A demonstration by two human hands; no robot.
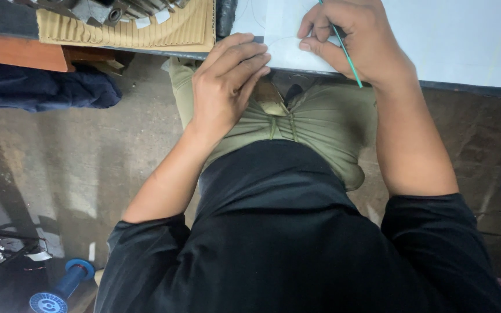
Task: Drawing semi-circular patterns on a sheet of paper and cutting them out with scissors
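The right hand (355, 40) pinched a green pen (343, 49), tracing a curve on the sheet (436, 35) at the table edge; the left hand (227, 81) pressed flat, fingers together. Finishing the line would need a steady sheet.

A workshop — bare stained concrete floor (59, 150), blue thread spool (59, 290) lower left, corrugated cardboard (129, 29) on the workbench (471, 87) upper left.
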